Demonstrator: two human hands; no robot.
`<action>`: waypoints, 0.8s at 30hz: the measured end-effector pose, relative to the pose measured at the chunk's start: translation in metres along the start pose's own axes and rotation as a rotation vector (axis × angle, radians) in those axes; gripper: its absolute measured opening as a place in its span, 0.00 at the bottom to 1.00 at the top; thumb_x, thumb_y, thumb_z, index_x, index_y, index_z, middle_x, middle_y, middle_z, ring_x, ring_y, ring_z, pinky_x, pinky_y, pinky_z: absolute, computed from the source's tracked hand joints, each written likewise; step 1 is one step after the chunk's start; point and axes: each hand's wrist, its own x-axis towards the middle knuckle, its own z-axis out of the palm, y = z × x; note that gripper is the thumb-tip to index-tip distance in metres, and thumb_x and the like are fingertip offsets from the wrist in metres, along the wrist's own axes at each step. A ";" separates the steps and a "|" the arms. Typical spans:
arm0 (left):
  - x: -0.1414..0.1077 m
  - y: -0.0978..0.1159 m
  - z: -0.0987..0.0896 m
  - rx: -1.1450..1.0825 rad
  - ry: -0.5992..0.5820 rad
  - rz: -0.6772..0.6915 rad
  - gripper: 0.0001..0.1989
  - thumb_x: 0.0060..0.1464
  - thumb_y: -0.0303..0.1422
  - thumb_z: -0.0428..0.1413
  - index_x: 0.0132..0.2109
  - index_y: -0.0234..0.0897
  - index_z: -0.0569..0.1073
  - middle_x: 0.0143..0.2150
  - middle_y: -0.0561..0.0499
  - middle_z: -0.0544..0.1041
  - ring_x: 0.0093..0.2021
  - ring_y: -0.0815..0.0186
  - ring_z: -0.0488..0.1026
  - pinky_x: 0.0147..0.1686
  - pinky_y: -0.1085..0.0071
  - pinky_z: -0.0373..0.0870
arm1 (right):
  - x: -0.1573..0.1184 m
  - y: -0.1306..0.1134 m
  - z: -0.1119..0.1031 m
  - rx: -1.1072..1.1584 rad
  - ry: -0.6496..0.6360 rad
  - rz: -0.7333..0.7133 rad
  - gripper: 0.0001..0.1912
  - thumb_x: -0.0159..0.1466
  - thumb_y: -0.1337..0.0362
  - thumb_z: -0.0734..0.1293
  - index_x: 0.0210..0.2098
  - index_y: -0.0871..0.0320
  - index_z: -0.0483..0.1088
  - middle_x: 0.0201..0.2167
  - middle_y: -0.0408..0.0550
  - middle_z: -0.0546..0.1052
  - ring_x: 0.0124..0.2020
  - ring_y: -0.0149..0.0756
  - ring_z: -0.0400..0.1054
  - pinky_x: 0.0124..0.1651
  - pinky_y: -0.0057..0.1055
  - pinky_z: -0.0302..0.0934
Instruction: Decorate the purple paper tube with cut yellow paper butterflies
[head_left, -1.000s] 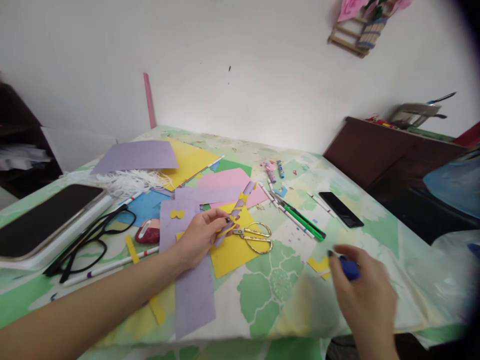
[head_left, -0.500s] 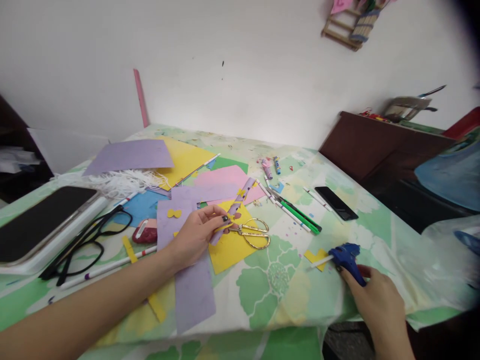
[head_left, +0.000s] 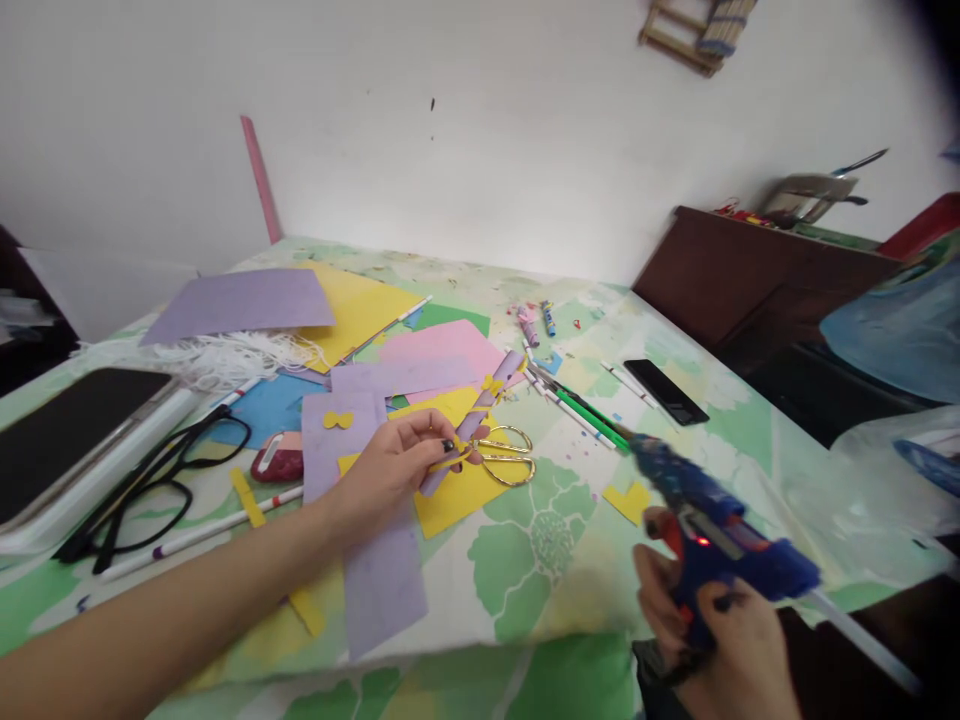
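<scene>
My left hand (head_left: 397,460) pinches a rolled purple paper tube (head_left: 504,372) wound with a yellow strip and bearing small yellow cut-outs. Gold-handled scissors (head_left: 517,470) lie just right of those fingers, partly over a yellow sheet (head_left: 442,510). In my right hand (head_left: 720,630) is a blue hot glue gun (head_left: 697,500), raised above the table's right side, its nozzle pointing up and left. A red light glows on its side, and a pale glue stick (head_left: 870,640) sticks out of the back. Purple sheets (head_left: 386,600) lie beneath my left forearm, one with a yellow butterfly-shaped cut-out (head_left: 338,420).
A green cutter (head_left: 589,415) and several white pens lie mid-table, left of a black phone (head_left: 666,391). At left are black glasses (head_left: 176,470), a larger device (head_left: 75,440) and white yarn (head_left: 247,360). A plastic bag (head_left: 877,480) sits at right.
The glue gun has been lifted off the table in my right hand and turned from lying on its side to nozzle up-left. My left hand keeps its hold; the view has shifted slightly.
</scene>
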 end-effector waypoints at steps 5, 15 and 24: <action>-0.004 -0.001 0.001 0.040 -0.049 -0.024 0.01 0.49 0.28 0.53 0.31 0.38 0.68 0.32 0.49 0.80 0.33 0.65 0.74 0.29 0.73 0.63 | -0.003 0.024 0.041 0.059 -0.247 0.002 0.20 0.59 0.48 0.64 0.41 0.55 0.71 0.15 0.40 0.61 0.14 0.29 0.49 0.15 0.28 0.43; -0.004 -0.001 0.000 0.189 -0.092 -0.011 0.01 0.51 0.28 0.52 0.33 0.37 0.68 0.31 0.52 0.78 0.24 0.72 0.65 0.22 0.76 0.54 | -0.010 0.030 0.059 -0.220 -0.207 -0.109 0.17 0.63 0.50 0.61 0.38 0.56 0.73 0.15 0.40 0.62 0.18 0.31 0.53 0.24 0.32 0.49; -0.004 -0.001 -0.001 0.180 -0.106 0.020 0.02 0.51 0.26 0.53 0.32 0.36 0.69 0.29 0.54 0.76 0.30 0.71 0.71 0.28 0.76 0.61 | -0.011 0.036 0.063 -0.156 -0.148 -0.083 0.16 0.61 0.51 0.65 0.40 0.55 0.72 0.24 0.44 0.69 0.18 0.29 0.57 0.21 0.29 0.51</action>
